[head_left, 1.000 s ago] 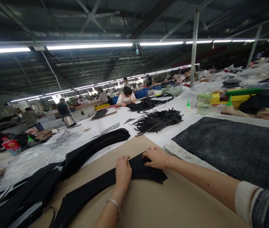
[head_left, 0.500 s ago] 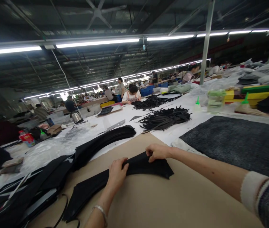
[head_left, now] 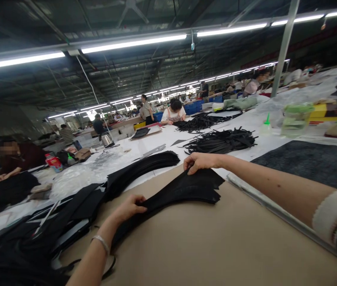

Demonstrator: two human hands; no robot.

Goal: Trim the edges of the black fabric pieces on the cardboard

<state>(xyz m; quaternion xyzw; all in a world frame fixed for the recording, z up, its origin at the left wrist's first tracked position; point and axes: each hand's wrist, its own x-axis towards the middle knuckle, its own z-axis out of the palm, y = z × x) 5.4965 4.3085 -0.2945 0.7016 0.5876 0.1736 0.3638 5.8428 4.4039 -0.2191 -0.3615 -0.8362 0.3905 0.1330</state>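
A curved black piece of fabric or leather (head_left: 183, 188) with flared, layered ends lies across the tan board (head_left: 186, 246). My right hand (head_left: 199, 162) pinches its far edge, near the wide right end. Farther left, my left hand (head_left: 131, 208) grips the narrower middle, thumb and fingers closed on it. The piece's lower left end is partly hidden behind my left forearm. Just beyond lies a stack of similar curved black pieces (head_left: 144, 169).
Black strips (head_left: 222, 140) are heaped on the white table, with another pile beyond. Dark textured sheet (head_left: 308, 163) lies at right, near a green-tipped bottle (head_left: 266, 126). Black pieces (head_left: 76, 214) and clear plastic (head_left: 76, 180) cover the left. Co-workers sit at far and left.
The right end of the black piece has been raised and fanned into layers. My left hand has slid left along it, my right hand has moved up. The view has turned slightly left.
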